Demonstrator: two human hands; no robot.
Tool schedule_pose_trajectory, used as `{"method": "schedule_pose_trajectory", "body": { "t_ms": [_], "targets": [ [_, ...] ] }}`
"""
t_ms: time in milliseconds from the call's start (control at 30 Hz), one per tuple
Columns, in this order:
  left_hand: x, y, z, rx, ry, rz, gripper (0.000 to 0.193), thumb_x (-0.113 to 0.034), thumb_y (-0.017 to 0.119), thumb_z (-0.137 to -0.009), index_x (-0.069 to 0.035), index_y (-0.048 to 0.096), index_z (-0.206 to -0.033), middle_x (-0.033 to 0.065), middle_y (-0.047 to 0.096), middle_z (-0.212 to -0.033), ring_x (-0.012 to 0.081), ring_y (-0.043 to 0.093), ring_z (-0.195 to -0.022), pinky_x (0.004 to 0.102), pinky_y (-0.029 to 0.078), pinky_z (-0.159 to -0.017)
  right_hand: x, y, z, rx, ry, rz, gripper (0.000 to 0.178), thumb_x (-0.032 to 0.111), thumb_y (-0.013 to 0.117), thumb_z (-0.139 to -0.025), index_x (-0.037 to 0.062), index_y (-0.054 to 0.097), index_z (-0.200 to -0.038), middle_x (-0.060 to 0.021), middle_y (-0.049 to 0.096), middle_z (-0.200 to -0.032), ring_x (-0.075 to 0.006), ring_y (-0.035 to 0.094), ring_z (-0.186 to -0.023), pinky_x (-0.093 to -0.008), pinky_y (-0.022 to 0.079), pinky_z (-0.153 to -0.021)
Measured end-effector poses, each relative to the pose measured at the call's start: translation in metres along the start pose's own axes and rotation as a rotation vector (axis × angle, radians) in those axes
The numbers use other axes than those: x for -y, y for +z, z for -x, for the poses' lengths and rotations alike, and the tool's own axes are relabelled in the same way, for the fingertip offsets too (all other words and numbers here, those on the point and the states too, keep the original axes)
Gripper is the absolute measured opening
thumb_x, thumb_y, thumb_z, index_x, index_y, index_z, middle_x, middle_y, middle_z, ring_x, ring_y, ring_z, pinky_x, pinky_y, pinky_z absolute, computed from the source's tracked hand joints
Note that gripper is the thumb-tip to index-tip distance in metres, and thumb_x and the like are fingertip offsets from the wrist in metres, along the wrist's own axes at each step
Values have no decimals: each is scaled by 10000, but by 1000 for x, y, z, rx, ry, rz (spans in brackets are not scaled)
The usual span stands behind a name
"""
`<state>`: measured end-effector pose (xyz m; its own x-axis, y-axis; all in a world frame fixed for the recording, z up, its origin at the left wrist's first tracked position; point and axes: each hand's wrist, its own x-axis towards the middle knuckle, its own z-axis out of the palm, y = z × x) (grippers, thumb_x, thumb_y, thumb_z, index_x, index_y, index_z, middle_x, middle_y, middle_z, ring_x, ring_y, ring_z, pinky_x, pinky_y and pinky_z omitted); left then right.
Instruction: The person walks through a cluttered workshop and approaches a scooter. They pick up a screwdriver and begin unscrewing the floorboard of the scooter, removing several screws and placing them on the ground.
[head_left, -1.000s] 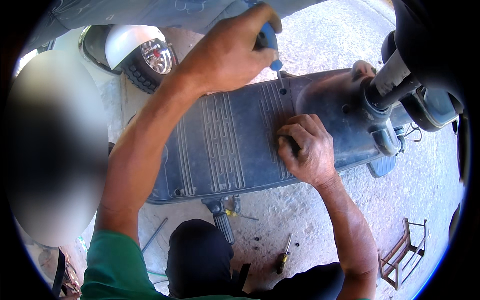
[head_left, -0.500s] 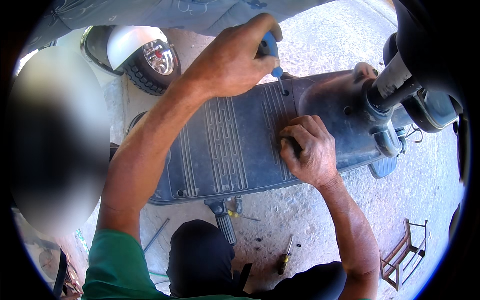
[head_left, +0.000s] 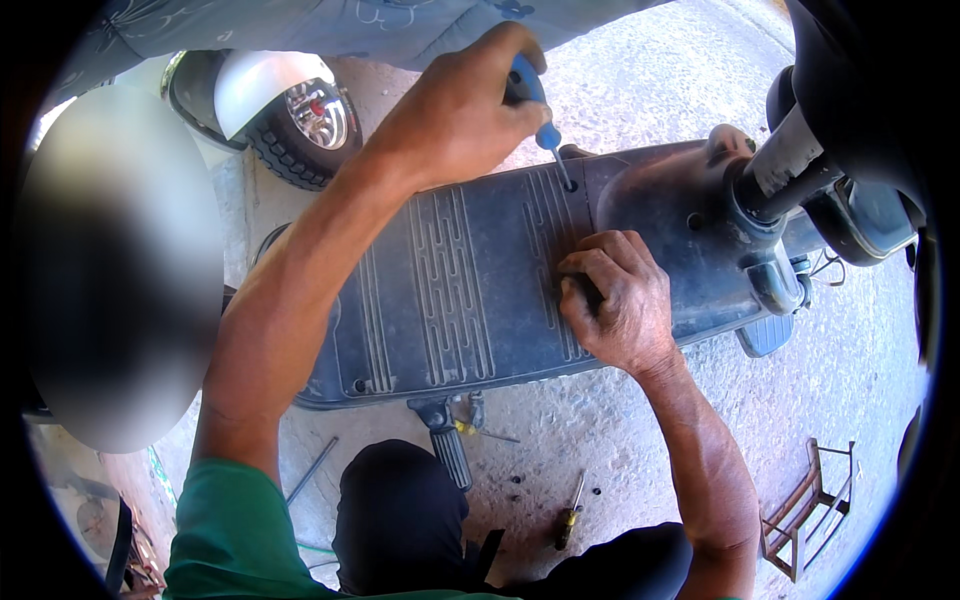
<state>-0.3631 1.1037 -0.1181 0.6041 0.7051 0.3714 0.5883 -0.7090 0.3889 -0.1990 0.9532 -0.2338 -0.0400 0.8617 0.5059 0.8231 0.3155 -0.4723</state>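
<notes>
My left hand (head_left: 455, 115) is closed around the blue handle of a screwdriver (head_left: 524, 80). Its thin shaft leans down to the right, and the tip meets a hole near the far edge of a dark, ribbed scooter floorboard (head_left: 508, 285). My right hand (head_left: 622, 300) rests on the same floorboard, nearer to me, with fingers curled and thumb drawn in. Whatever its fingers may hold is hidden. Another dark round hole (head_left: 360, 386) shows at the board's near left corner.
A yellow-handled screwdriver (head_left: 568, 525) lies on the concrete near small dark pieces. A footpeg (head_left: 452, 455) juts out below the board. The steering column (head_left: 790, 160) rises at right, beside a rusty metal frame (head_left: 810, 510) on the ground. A wheel (head_left: 310, 125) stands at far left.
My left hand has shifted slightly left, tilting the screwdriver's handle further that way, while its tip stays at the hole. My right hand has not moved.
</notes>
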Motion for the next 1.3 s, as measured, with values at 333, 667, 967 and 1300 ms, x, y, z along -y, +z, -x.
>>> {"method": "schedule_pose_trajectory", "body": {
  "t_ms": [333,667,967,1300],
  "targets": [
    [27,5,-14,22,-163,101,359,-157,701,-925,-44,567,-1238,151,693,-1031,234,698,-964,395,572,-861,0,1,-1,10,-2,1,159,103,685,-741,69,753,-880,-79,684,-966,-249,639,-919,-394,575,-809],
    [-3,-12,-23,217,470,-108,310,-17,624,-889,-110,576,-1181,126,653,-1137,285,671,-1029,424,531,-920,-1,1,-1,38,14,20,228,145,648,-724,49,758,-899,-106,692,-986,-258,651,-946,-407,586,-788],
    [-34,-3,-37,157,134,-381,198,-131,744,-849,-81,676,-1028,126,695,-866,290,695,-761,402,525,-702,2,2,-2,16,-9,18,230,132,661,-723,46,757,-913,-106,685,-985,-270,635,-941,-405,579,-794],
    [-43,-8,-34,386,271,-139,324,-175,667,-852,53,628,-1080,299,662,-1085,393,661,-1017,467,513,-870,0,-1,1,21,12,8,160,130,694,-754,54,740,-887,-96,661,-958,-272,611,-910,-403,556,-805]
  ]
}}
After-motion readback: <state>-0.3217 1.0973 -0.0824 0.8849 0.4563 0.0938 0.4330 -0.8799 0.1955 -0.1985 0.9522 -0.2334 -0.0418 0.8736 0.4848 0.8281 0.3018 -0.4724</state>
